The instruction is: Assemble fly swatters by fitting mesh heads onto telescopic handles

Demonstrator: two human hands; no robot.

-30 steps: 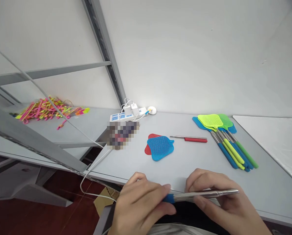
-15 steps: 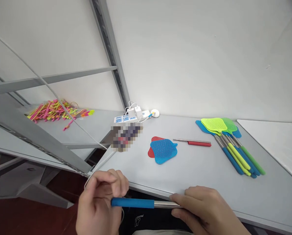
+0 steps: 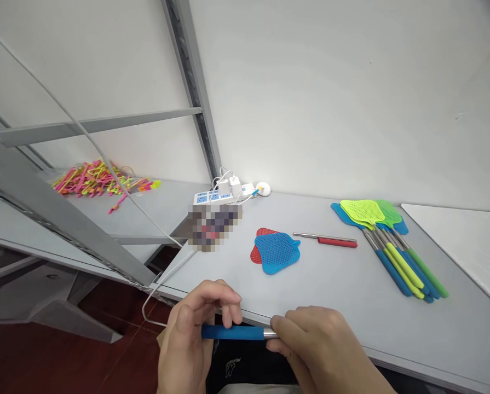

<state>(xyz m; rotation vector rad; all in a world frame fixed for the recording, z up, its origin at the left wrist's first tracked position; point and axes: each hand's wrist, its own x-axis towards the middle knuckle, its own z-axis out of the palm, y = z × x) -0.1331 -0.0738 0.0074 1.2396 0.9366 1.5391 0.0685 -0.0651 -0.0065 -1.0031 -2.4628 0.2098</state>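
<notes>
A blue fly-swatter handle (image 3: 237, 332) with a short length of metal rod showing lies level in front of me, just off the table's front edge. My right hand (image 3: 314, 336) pinches the metal rod between thumb and fingers. My left hand (image 3: 197, 334) is half curled with fingers apart, its palm against the blue grip's end. On the table, a blue fly-swatter head (image 3: 278, 254) overlaps a red fly-swatter head (image 3: 256, 254). A red fly-swatter handle (image 3: 337, 242) with a thin metal rod lies to their right.
Several fly swatters (image 3: 401, 262) in blue, yellow and green are piled at the right. A power strip (image 3: 224, 195) with chargers stands by the wall. A blurred item (image 3: 214, 230) lies near a metal frame (image 3: 199, 109). Pink and yellow sticks (image 3: 97, 180) lie at the far left.
My hands have come closer together, the left moving right and the right moving left. Less metal rod shows between the blue grip and my right hand. The camera view has shifted slightly.
</notes>
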